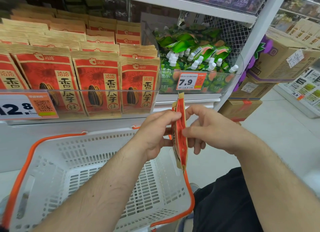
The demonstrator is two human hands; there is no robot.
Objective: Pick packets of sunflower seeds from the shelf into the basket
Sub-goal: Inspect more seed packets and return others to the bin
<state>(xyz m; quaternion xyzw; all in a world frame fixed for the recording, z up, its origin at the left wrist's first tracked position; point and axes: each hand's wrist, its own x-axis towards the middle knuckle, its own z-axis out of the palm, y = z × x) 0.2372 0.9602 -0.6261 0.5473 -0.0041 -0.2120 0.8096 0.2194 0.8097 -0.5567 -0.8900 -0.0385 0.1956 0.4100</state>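
- Sunflower seed packet (180, 133), edge-on, long axis upright, sits above the white basket's (72, 164) right rim.
- Left hand (155, 133) and right hand (206, 129) pinch it from opposite sides.
- Shelf packets (97, 83) stand behind; green pouches (194, 50) farther right.

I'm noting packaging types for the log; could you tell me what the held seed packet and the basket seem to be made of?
Seed packet: looks like matte brown kraft paper with a red printed face; creased tan edges suggest paper, though any inner lining is unseen.
Basket: apparently rigid white moulded plastic, given its slotted walls, with orange handles, likely plastic too.
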